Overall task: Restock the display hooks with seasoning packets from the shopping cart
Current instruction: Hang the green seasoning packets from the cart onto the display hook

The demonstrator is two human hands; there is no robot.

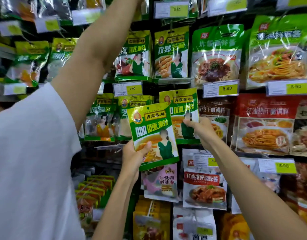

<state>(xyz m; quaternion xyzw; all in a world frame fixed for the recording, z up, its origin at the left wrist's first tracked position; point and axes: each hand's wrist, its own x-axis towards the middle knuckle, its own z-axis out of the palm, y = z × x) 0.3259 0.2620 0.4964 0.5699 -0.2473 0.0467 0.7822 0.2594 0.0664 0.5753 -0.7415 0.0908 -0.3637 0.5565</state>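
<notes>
Near the display rack's [90, 158] middle, left hand [133, 156] grips one curry-powder packet [152, 129] and right hand [201, 130] pinches a second packet [180, 108]. Neither looks hung yet, so restocking seems unfinished.

Shop: hung packets [216, 54], price tags [227, 88]

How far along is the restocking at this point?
Done: the green packets above already hang in full rows. In hand: the left hand holds one curry packet; the right hand pinches a second curry packet, held higher. Left: neither is hung yet. The cart is out of view, so remaining stock is unknown.
</notes>
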